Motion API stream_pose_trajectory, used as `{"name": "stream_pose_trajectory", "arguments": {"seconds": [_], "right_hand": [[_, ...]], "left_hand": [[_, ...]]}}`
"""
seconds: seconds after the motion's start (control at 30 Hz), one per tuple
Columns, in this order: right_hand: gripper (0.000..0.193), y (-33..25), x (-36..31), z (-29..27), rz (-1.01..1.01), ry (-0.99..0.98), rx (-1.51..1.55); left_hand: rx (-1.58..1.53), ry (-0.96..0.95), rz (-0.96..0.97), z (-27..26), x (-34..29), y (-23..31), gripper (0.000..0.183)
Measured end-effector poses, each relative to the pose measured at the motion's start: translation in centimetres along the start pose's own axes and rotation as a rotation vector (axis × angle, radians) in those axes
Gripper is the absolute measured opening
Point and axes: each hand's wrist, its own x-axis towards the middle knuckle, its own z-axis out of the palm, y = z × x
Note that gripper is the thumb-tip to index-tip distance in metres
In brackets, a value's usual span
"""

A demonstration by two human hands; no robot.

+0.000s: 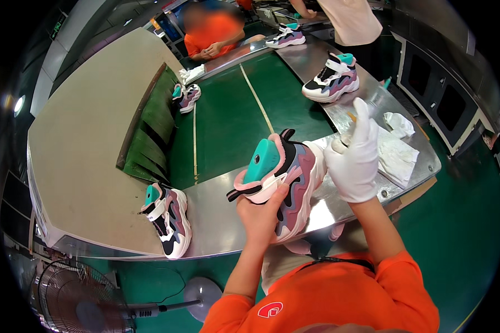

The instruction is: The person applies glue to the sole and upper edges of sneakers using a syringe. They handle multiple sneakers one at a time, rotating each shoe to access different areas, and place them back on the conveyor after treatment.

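My left hand (pixel 261 213), bare, is closed around a chunky child's sneaker (pixel 297 191) in purple, grey, pink and white. The shoe is held tilted above the metal edge of the worktable, with a teal last (pixel 263 161) in its opening. My right hand (pixel 355 158) wears a white glove and is raised right beside the shoe's white sole. Its fingers point upward and look stretched out; some are hidden, and whether the glove touches the sole is unclear. A similar sneaker (pixel 172 222) with a teal last stands at the table's left front edge.
A green conveyor belt (pixel 228 111) runs ahead, with more sneakers at its far left (pixel 188 99), right rim (pixel 333 80) and far end (pixel 286 36). White cloths (pixel 397 158) lie at right. A person in orange (pixel 214 36) sits beyond. A fan (pixel 86 299) stands lower left.
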Motion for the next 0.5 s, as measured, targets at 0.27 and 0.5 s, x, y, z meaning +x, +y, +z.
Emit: {"name": "stream_pose_trajectory", "arguments": {"seconds": [0.27,0.5], "right_hand": [[0.079,-0.8,0.3,0.1,-0.016,-0.009,-0.024],[0.081,-0.6,-0.9,1.7,-0.119,-0.038,-0.162]], "left_hand": [[-0.001,0.012,0.010,0.7,0.3,0.4,0.036],[0.149,0.001,0.052,0.8,-0.2,0.1,0.043]]}}
